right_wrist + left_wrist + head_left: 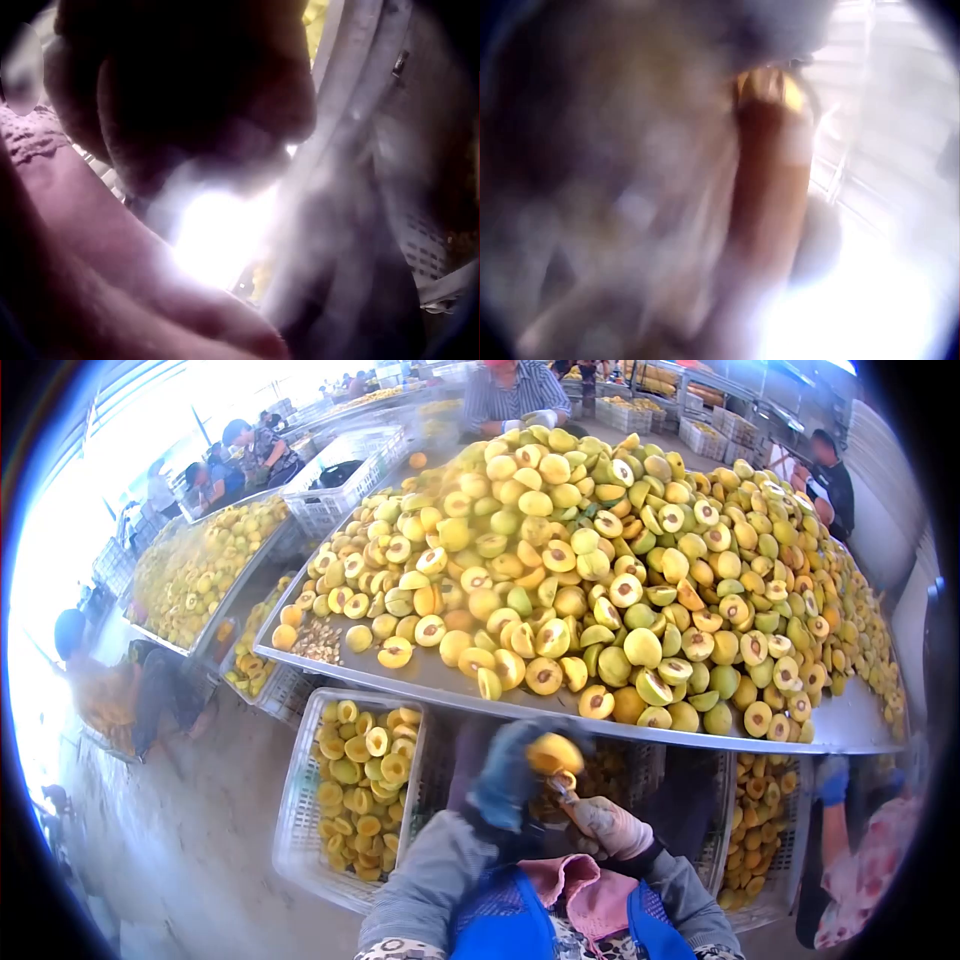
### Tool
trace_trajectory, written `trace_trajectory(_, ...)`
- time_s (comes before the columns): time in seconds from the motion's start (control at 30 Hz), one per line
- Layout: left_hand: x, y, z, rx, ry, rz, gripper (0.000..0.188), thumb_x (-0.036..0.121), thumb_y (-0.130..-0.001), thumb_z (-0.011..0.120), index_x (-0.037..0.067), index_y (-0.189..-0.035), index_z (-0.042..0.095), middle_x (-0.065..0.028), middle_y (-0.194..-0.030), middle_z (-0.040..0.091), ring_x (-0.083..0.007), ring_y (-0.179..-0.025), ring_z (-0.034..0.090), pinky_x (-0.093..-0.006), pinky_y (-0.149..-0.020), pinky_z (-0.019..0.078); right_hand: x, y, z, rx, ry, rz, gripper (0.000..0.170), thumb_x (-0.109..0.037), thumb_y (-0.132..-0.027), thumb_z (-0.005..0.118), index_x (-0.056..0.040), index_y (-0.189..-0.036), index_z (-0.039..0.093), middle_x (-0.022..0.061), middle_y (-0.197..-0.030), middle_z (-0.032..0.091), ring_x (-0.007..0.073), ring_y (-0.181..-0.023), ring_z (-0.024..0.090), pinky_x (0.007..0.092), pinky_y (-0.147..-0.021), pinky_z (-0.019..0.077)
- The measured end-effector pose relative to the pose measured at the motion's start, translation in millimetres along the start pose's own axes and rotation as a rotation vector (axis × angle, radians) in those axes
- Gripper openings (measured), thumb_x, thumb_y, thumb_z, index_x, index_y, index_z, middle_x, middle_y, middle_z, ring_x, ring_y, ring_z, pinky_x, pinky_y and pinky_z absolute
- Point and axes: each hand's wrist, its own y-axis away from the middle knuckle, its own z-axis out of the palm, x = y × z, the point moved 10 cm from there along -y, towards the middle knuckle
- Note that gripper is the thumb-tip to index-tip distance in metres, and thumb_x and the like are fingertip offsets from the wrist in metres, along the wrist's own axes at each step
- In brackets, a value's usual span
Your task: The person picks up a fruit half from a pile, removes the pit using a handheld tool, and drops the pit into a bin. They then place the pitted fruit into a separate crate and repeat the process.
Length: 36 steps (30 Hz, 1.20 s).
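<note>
In the head view my left hand (503, 775), in a blue glove and blurred, holds a yellow peach half (553, 754) in front of my chest. My right hand (614, 828), in a pale glove, grips a pitting tool (566, 792) whose metal loop sits right at the underside of the fruit. The tool's brown handle (769, 187) fills the middle of the left wrist view, with a bit of yellow at its tip. Dark, backlit fingers (202, 97) cover much of the right wrist view. A large heap of halved peaches (640, 590), many with brown pits, lies beyond my hands.
The heap rests on a metal table (440, 685) with a raised edge. Below it stand a white crate (290, 810) of hollowed halves at left and another crate (790, 860) at right. A pile of pits (318, 642) lies at the table's left. Other people sit around.
</note>
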Motion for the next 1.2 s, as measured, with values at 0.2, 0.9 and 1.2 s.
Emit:
trace_trajectory(0.2, 46.8, 36.0, -237.7, 0.632, -1.491, 0.099, 0.053, 0.025, -0.070, 0.081, 0.006, -0.116, 0.064, -0.0153, -0.114, 0.063, -0.0327, -0.109, 0.058, -0.0451, -0.091, 0.0477, 2.1, -9.0, -143.4, 0.586, 1.174, -0.075, 0.053, -0.050, -0.093, 0.056, -0.0048, -0.120, 0.061, 0.0214, -0.089, 0.070, 0.0379, -0.080, 0.066, 0.0440, -0.071, 0.0510)
trace_trajectory(0.9, 27.8, -68.3, -179.0, 0.202, -0.376, 0.084, 0.049, 0.016, -0.084, 0.069, -0.002, -0.126, 0.050, -0.0107, -0.109, 0.062, -0.0255, -0.095, 0.065, -0.0345, -0.080, 0.0556, -80.0, -20.8, -47.6, 0.477, 0.987, -0.390, 0.057, -0.042, -0.094, 0.058, -0.0040, -0.137, 0.052, 0.0249, -0.095, 0.068, 0.0412, -0.089, 0.067, 0.0425, -0.075, 0.0525)
trace_trajectory(1.2, -21.8, -26.3, -13.0, -0.097, 0.023, -0.060, 0.042, 0.010, -0.090, 0.060, -0.004, -0.129, 0.051, -0.0177, -0.121, 0.060, -0.0278, -0.108, 0.063, -0.0378, -0.089, 0.0548, -112.8, 11.9, -6.9, 0.579, 0.990, -0.614, 0.057, -0.042, -0.096, 0.056, -0.0038, -0.137, 0.050, 0.0243, -0.079, 0.065, 0.0419, -0.072, 0.065, 0.0442, -0.061, 0.0496)
